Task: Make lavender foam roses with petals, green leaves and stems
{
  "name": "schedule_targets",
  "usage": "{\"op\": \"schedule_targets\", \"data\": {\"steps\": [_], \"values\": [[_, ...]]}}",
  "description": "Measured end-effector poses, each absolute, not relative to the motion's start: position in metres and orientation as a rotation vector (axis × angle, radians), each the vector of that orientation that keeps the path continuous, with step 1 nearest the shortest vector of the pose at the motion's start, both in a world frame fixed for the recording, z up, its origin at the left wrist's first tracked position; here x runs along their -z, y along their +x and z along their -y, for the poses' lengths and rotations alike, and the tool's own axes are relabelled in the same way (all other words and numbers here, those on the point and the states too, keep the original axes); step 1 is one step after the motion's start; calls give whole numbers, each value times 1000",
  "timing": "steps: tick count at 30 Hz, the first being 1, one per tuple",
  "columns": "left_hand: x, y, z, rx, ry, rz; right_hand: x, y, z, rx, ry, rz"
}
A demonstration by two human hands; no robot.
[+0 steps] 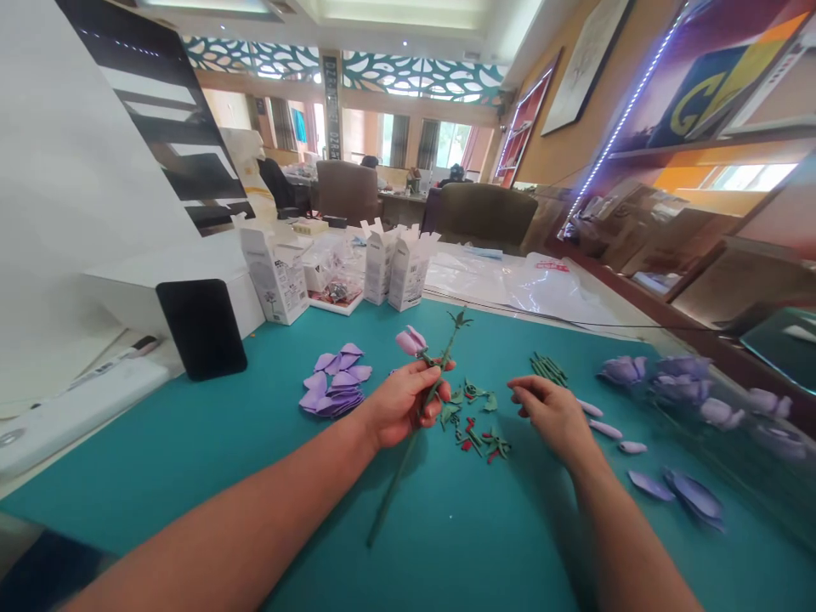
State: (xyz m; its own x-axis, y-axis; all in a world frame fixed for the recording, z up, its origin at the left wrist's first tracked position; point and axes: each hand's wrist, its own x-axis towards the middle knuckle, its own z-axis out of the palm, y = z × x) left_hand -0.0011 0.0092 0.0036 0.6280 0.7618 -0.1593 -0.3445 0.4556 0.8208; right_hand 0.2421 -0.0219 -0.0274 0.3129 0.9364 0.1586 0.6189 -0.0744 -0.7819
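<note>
My left hand (pixel 411 399) is closed around a long green artificial flower stem (pixel 390 497), which slants from lower left to upper right. Green leafy sepals (pixel 459 320) top this stem, and a pinkish-purple flower bud (pixel 411 342) shows just above my fingers. To the right, my right hand (pixel 552 416) hovers over the mat with loosely curled fingers, nothing visible in them. Beside it are short green stem pieces (pixel 548 368) and small pale purple petal pieces (pixel 605 429). Small green and red parts (pixel 475 435) lie scattered between my hands.
Stacked purple petals (pixel 335 395) lie left on the green mat (pixel 268 450). A black tablet-like panel (pixel 201 329) and white boxes (pixel 408 270) stand behind. Purple flower heads (pixel 682 378) and larger loose petals (pixel 694 497) sit at right. Chairs (pixel 488 217) are beyond.
</note>
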Motion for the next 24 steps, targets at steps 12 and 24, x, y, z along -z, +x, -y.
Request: {"op": "schedule_targets", "data": {"steps": [12,24], "values": [[4,5,-4,-533,966,-679,42,222,16,-193,-1962,2023],[7,7,-4,-531,918,-647,32,222,21,-113,-1888,1759]]}}
